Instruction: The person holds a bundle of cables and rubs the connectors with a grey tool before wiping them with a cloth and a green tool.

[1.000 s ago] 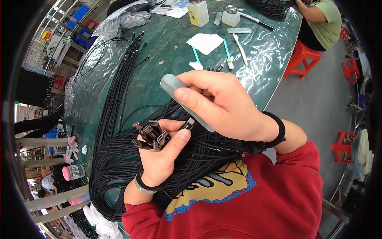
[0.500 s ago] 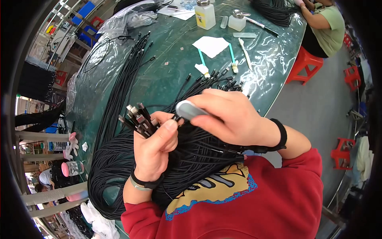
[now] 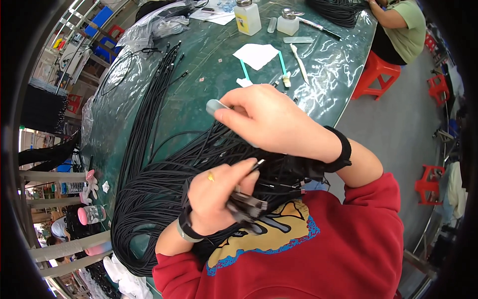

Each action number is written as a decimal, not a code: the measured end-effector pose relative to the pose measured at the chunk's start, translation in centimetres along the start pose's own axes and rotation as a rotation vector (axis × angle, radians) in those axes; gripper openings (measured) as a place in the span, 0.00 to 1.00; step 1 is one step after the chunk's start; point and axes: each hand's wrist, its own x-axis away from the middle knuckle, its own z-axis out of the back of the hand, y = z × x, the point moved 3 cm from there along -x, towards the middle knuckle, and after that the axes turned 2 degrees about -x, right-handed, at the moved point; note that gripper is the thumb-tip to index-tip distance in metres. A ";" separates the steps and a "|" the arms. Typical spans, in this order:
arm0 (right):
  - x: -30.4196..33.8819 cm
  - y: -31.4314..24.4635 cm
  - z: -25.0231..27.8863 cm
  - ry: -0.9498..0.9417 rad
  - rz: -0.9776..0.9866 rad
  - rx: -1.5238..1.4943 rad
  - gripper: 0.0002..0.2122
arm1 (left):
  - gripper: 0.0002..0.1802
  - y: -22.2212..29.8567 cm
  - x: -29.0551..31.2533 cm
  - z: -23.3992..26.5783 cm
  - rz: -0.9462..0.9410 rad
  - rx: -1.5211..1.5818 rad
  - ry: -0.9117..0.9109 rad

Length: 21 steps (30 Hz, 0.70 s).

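Note:
My left hand [image 3: 211,192] is closed around a bunch of black cable ends with metal connectors [image 3: 249,207], blurred and pointing toward my body. One connector tip [image 3: 258,165] pokes out by its thumb and index finger. Above it, my right hand [image 3: 266,119] pinches a flat grey strip with a rounded end [image 3: 215,106], apart from the connectors. A large heap of black cables [image 3: 149,199] lies looped beneath both hands, spreading over the green table [image 3: 199,104] and up to my red sweatshirt.
Toward the far side are a white paper sheet [image 3: 255,56], two turquoise sticks with pale tips, a white pen-like tool [image 3: 299,64], two pump bottles [image 3: 247,19] and a marker [image 3: 323,30]. A person [image 3: 408,30] sits on a red stool [image 3: 376,77] at the right.
My left hand has turned over and swung lower with the connectors, which now face my body. My right hand has lifted away from them, still holding the grey strip.

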 end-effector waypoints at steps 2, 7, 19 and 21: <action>-0.2 0.4 0.1 0.019 -0.009 0.022 0.08 | 0.13 -1.2 0.0 0.1 0.040 0.058 -0.008; 1.6 1.5 1.8 0.125 -0.089 -0.310 0.08 | 0.15 -5.3 -0.5 -1.0 0.758 1.268 -0.020; 3.6 0.8 1.6 0.210 0.055 -0.417 0.07 | 0.16 -6.9 -0.2 -1.0 0.842 1.042 0.103; 3.7 0.7 1.7 0.205 0.040 -0.409 0.07 | 0.15 -7.2 0.0 -0.7 0.803 1.038 0.092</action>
